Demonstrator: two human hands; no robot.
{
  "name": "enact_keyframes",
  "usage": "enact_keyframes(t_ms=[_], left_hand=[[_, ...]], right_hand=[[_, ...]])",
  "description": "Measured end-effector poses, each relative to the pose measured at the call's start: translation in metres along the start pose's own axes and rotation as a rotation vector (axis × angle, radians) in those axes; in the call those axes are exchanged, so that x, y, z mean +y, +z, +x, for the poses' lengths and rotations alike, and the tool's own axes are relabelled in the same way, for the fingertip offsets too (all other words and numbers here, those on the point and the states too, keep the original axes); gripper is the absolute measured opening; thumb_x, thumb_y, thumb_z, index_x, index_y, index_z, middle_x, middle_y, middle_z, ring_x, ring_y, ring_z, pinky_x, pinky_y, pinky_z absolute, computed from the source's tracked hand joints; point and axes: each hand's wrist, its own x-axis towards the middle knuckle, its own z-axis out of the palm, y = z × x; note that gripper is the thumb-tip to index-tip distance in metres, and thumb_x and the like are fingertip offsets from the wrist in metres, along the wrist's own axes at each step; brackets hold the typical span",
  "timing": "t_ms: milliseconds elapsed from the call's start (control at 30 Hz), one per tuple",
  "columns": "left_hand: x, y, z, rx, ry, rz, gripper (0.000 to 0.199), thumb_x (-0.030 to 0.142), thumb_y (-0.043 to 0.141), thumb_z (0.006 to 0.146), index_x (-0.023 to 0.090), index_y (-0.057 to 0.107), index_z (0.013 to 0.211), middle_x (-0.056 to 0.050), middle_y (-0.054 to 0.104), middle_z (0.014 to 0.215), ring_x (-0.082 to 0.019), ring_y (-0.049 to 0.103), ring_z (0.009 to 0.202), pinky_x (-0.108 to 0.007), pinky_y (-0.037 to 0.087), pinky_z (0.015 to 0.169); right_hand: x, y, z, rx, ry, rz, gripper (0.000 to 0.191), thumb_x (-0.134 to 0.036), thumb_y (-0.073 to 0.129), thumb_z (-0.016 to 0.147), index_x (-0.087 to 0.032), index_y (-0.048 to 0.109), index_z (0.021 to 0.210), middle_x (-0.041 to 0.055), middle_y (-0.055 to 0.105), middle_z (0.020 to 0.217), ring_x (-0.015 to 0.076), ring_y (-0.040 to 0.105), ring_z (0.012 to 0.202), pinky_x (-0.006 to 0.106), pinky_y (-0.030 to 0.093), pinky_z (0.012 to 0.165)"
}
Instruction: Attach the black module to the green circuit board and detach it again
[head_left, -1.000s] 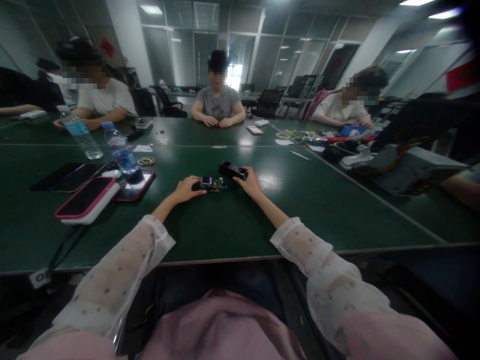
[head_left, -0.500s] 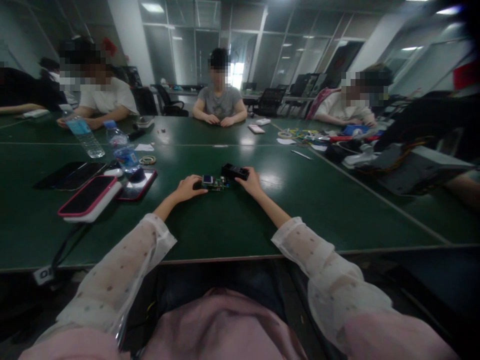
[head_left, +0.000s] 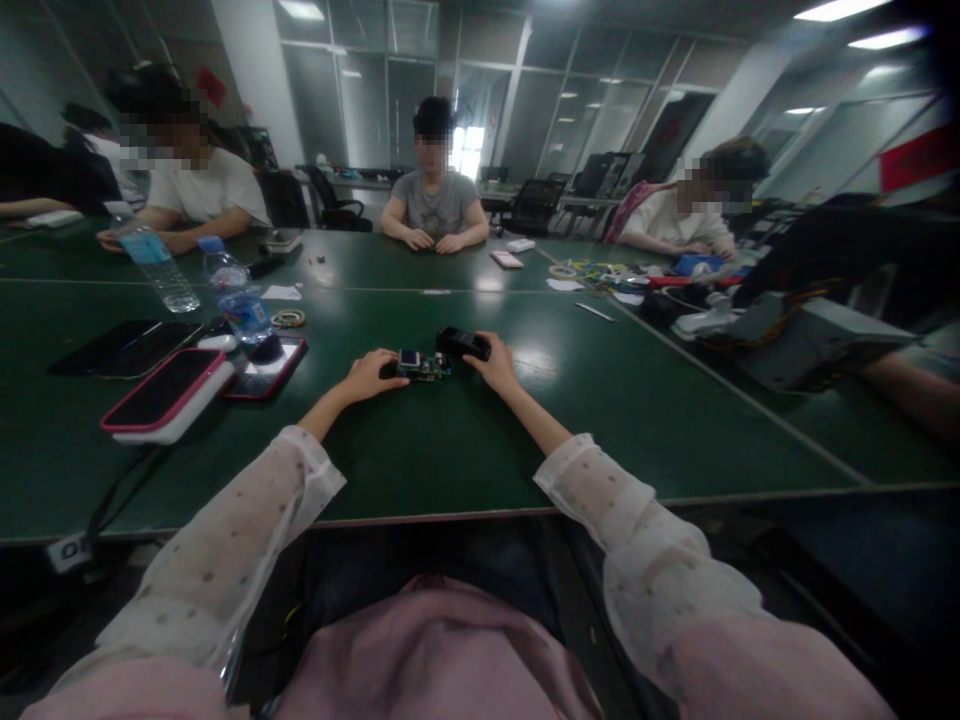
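On the green table, my left hand [head_left: 369,376] is closed on the left end of a small circuit board [head_left: 427,367] with a square screen on it. My right hand [head_left: 493,362] grips the right end of a black plastic case [head_left: 457,343], thumb on the near side. The case looks open and hollow on top. It sits just behind and to the right of the board, their ends close together; whether they touch I cannot tell.
Left of my hands are phones [head_left: 165,388], a water bottle [head_left: 238,300], another bottle [head_left: 159,265] and a tape roll [head_left: 288,318]. Rightward lie a pen [head_left: 595,312], cables [head_left: 592,272] and a grey metal box [head_left: 832,335]. Several people sit around the table.
The whole view has shifted slightly, so things sit a little further left. Both hands keep the same hold on the board and the case.
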Motion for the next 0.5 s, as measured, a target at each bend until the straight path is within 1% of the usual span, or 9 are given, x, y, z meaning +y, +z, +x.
enact_keyframes(t_ms=[67, 133, 200, 267, 367, 433, 500], left_hand=[[0.000, 0.000, 0.000, -0.004, -0.004, 0.000, 0.062, 0.067, 0.059, 0.083, 0.026, 0.057, 0.128, -0.009, 0.054, 0.141, -0.033, 0.048, 0.131, -0.054, 0.037, 0.107], [-0.001, 0.000, 0.001, -0.005, -0.003, 0.004, 0.062, 0.068, 0.058, 0.083, 0.026, 0.057, 0.128, -0.009, 0.054, 0.141, -0.033, 0.048, 0.130, -0.054, 0.037, 0.107], [-0.003, 0.001, 0.002, 0.000, -0.001, 0.008, 0.062, 0.067, 0.058, 0.083, 0.026, 0.057, 0.128, -0.009, 0.054, 0.140, -0.034, 0.049, 0.129, -0.054, 0.037, 0.107], [-0.004, 0.002, 0.002, 0.005, -0.002, 0.013, 0.061, 0.067, 0.059, 0.082, 0.025, 0.058, 0.128, -0.009, 0.054, 0.139, -0.034, 0.049, 0.129, -0.054, 0.038, 0.106], [-0.004, 0.002, 0.003, 0.004, 0.000, 0.015, 0.061, 0.066, 0.060, 0.082, 0.026, 0.058, 0.128, -0.009, 0.054, 0.140, -0.034, 0.050, 0.129, -0.053, 0.039, 0.105], [-0.003, 0.002, 0.002, 0.001, 0.005, 0.012, 0.060, 0.066, 0.059, 0.083, 0.026, 0.058, 0.128, -0.008, 0.054, 0.140, -0.034, 0.049, 0.129, -0.053, 0.038, 0.106], [-0.002, 0.001, 0.001, 0.004, 0.011, 0.011, 0.059, 0.065, 0.059, 0.083, 0.025, 0.059, 0.127, -0.009, 0.054, 0.141, -0.034, 0.050, 0.129, -0.053, 0.038, 0.107]], right_hand=[[0.001, 0.001, 0.000, 0.008, 0.026, 0.019, 0.060, -0.028, 0.077, 0.070, -0.022, 0.054, 0.125, 0.0114, 0.065, 0.120, 0.0336, 0.058, 0.112, 0.055, 0.042, 0.099], [0.002, 0.002, 0.000, 0.018, 0.051, 0.040, 0.058, -0.028, 0.078, 0.068, -0.021, 0.055, 0.121, 0.0116, 0.065, 0.117, 0.0332, 0.058, 0.110, 0.056, 0.044, 0.099], [0.001, 0.002, 0.001, 0.041, 0.061, 0.080, 0.054, -0.032, 0.079, 0.067, -0.022, 0.057, 0.116, 0.0106, 0.066, 0.114, 0.0325, 0.059, 0.108, 0.057, 0.044, 0.100], [-0.004, 0.001, 0.003, 0.077, 0.075, 0.179, 0.056, -0.040, 0.080, 0.067, -0.022, 0.057, 0.115, 0.0097, 0.066, 0.112, 0.0311, 0.060, 0.106, 0.055, 0.046, 0.099], [-0.021, -0.005, 0.004, 0.099, 0.124, 0.403, 0.064, -0.053, 0.077, 0.069, -0.023, 0.054, 0.121, 0.0088, 0.066, 0.111, 0.0278, 0.063, 0.104, 0.049, 0.050, 0.097], [-0.036, -0.009, 0.002, 0.049, 0.110, 0.508, 0.066, -0.056, 0.076, 0.070, -0.025, 0.053, 0.123, 0.0083, 0.067, 0.113, 0.0272, 0.063, 0.106, 0.048, 0.050, 0.098], [-0.050, -0.013, -0.002, -0.020, 0.051, 0.551, 0.066, -0.056, 0.079, 0.068, -0.025, 0.055, 0.121, 0.0084, 0.066, 0.117, 0.0280, 0.063, 0.110, 0.048, 0.049, 0.101]])
